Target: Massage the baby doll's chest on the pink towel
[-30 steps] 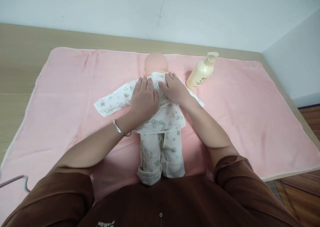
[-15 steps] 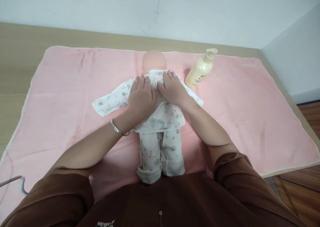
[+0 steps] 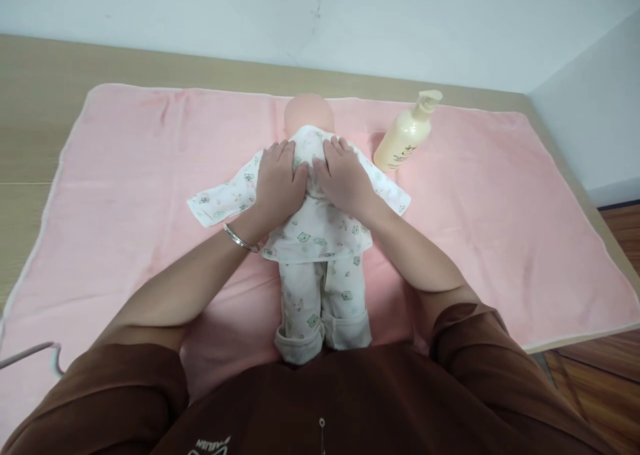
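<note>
Both palms lie flat, fingers spread — left hand and right hand pressing the bald baby doll in printed white pyjamas (face-down on the pink towel), apparently mid back-rub.

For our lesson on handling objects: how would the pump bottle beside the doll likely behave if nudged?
The pump bottle stands tall and narrow on the soft pink towel, so it would probably tip rather than slide. Its smooth, rounded plastic body might roll once down and could feel slippery.
</note>
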`<state>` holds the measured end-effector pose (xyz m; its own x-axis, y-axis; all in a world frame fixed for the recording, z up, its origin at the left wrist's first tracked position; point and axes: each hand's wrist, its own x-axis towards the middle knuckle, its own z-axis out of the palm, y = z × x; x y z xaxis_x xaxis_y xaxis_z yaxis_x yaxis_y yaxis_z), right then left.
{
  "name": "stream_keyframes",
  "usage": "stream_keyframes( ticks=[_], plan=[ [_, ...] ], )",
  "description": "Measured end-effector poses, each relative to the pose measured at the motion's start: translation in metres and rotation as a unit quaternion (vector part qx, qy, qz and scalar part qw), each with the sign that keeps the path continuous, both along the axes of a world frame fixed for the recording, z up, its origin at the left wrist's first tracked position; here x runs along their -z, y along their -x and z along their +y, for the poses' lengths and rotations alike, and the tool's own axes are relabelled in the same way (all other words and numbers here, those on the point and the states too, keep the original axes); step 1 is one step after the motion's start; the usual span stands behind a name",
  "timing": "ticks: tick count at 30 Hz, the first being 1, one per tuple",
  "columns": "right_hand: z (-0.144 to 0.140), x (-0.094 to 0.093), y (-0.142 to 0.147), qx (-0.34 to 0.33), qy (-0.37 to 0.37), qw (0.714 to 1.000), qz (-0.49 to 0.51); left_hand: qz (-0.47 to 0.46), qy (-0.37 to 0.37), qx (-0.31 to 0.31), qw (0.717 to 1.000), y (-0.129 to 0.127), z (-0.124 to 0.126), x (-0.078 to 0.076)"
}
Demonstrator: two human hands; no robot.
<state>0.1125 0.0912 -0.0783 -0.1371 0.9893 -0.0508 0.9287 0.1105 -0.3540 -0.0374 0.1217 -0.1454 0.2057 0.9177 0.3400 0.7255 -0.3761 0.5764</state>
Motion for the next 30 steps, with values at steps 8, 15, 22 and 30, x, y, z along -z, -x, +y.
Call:
stream_keyframes(
  ticks=[8, 15, 22, 30],
  plan=[
    [0.015, 0.011, -0.008, -0.011, -0.017, 0.999, -0.026, 0.014, -0.002, -0.003, 1.000, 0.001, -0.001, -0.005],
    [0.023, -0.006, -0.024, -0.101, 0.031, 0.993, -0.056, 0.089, -0.008, -0.015, 0.996, -0.009, -0.031, -0.023],
    [-0.020, 0.000, 0.013, -0.029, -0.026, 0.995, -0.091, 0.144, 0.021, 0.040, 0.989, -0.002, -0.016, -0.038],
    [0.014, -0.004, -0.014, -0.032, 0.033, 0.999, -0.009, 0.095, -0.008, 0.023, 0.995, -0.006, -0.027, -0.024]
  ],
)
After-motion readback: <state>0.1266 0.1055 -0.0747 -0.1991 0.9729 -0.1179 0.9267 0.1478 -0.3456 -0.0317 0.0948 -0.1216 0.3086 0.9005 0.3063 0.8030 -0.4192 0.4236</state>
